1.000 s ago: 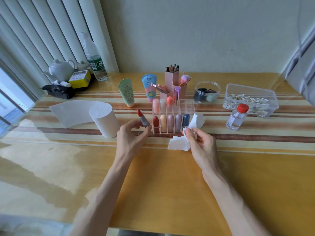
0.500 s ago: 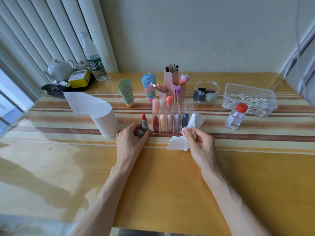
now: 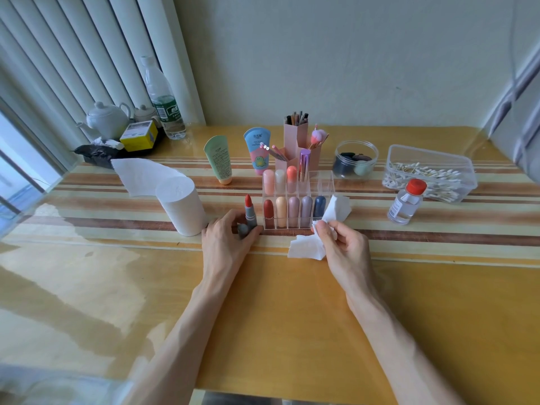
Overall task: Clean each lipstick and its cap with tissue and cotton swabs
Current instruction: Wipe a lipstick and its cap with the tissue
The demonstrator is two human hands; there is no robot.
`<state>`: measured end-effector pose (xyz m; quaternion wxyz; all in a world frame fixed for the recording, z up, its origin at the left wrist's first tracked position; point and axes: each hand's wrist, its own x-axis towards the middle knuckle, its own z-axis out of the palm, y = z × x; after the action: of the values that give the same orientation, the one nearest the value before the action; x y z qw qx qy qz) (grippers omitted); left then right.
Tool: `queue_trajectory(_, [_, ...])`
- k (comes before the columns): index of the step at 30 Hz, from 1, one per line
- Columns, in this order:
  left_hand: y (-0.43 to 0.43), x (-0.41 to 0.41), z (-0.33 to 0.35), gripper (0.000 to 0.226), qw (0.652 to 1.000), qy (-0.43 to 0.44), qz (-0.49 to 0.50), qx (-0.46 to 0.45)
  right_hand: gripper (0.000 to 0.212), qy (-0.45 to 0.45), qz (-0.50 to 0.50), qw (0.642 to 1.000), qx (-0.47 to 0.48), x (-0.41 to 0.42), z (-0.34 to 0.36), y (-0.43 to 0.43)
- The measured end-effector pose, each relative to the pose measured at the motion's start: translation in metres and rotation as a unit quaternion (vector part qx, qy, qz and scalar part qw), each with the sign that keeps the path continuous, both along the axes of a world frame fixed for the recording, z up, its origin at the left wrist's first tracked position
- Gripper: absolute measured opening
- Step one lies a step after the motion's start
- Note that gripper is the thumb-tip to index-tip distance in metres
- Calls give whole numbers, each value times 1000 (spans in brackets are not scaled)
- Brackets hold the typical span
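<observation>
Lipstick (image 3: 249, 213) tilts upright and comes down, left hand (image 3: 229, 239) gripping its base; right hand (image 3: 344, 247) alongside pinches tissue (image 3: 305, 248). Tip's bare: one knock could topple and smear it

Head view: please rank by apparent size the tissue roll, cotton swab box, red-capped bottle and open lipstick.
1. cotton swab box
2. tissue roll
3. red-capped bottle
4. open lipstick

No legible text — print on water bottle (image 3: 166, 109) and tubes (image 3: 219, 159) too small
</observation>
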<state>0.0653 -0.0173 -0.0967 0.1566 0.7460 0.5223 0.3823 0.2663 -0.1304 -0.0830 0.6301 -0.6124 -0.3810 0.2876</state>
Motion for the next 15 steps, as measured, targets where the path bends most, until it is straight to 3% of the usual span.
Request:
queue_trajectory(11, [2, 0, -3, 33, 1000, -6, -4, -4, 23, -10, -10, 1000, -8, 1, -2, 1])
queue_trajectory(15, [-1, 0, -2, 44, 1000, -8, -5, -10, 31, -24, -9, 1000, -6, 1, -3, 1])
